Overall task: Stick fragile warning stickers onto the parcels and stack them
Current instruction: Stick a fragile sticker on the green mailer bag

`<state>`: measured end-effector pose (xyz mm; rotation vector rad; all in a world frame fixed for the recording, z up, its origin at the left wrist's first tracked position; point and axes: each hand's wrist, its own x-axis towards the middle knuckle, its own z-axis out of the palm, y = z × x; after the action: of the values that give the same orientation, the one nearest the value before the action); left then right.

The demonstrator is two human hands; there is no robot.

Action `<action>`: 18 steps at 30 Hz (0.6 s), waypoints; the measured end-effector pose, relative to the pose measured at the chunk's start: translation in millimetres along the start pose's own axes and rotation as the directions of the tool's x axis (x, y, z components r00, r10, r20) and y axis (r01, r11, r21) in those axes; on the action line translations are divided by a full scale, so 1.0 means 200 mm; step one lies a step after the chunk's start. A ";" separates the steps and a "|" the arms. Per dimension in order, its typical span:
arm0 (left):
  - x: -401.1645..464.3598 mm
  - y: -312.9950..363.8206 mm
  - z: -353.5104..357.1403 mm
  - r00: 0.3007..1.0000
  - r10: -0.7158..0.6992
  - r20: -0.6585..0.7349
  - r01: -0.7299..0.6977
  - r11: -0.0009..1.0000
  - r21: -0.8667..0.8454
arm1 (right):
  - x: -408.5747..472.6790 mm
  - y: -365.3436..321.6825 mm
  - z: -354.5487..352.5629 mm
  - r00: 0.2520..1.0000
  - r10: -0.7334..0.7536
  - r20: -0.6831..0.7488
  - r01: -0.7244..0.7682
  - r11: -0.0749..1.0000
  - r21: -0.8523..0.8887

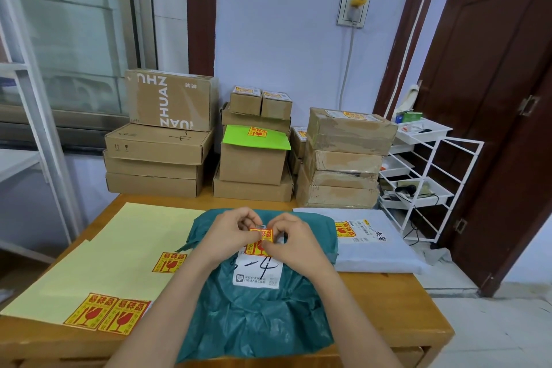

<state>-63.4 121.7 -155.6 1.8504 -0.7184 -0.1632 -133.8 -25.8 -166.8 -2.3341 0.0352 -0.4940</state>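
- Head view: left hand (230, 233) and right hand (294, 237) meet, fingers curled, pinching a sticker (260, 242) over the green parcel (257, 308) on the table (388, 293).
- Sticker partly hidden by fingers; whether it touches the label (258, 272) is unclear.

A wooden worktop (385, 302) carries everything. A teal plastic mailer (257, 314) lies in the near middle, its near edge reaching the worktop's near edge. Just to its right, farther back, lies a grey mailer (376, 251) bearing a fragile sticker. On the left lie pale yellow backing sheets (119, 248), one overlapping the other, with three red-and-yellow stickers still on them. Along the far edge stand three stacks of cardboard boxes: a left stack (158, 155) of wide flat boxes, a middle stack (254, 170) with a green sheet on one box, and a right stack (340, 170) of taped boxes.
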 end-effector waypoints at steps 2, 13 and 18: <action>0.00 0.00 -0.01 0.999 -0.004 0.054 0.003 1.000 0.008 | 0.01 0.00 0.00 1.000 -0.004 0.019 0.004 1.000 -0.014; 0.03 -0.03 -0.04 0.978 -0.008 0.209 -0.004 0.998 0.061 | 0.01 -0.02 -0.02 0.999 0.005 0.048 -0.003 0.999 -0.041; 0.03 -0.02 -0.03 0.978 -0.018 0.208 0.002 0.997 0.074 | 0.02 -0.02 -0.04 0.997 0.040 0.070 -0.038 0.999 -0.027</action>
<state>-54.3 123.6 -155.6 1.9251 -0.8696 -0.3455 -133.8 -28.3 -157.3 -2.3701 0.0540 -0.3939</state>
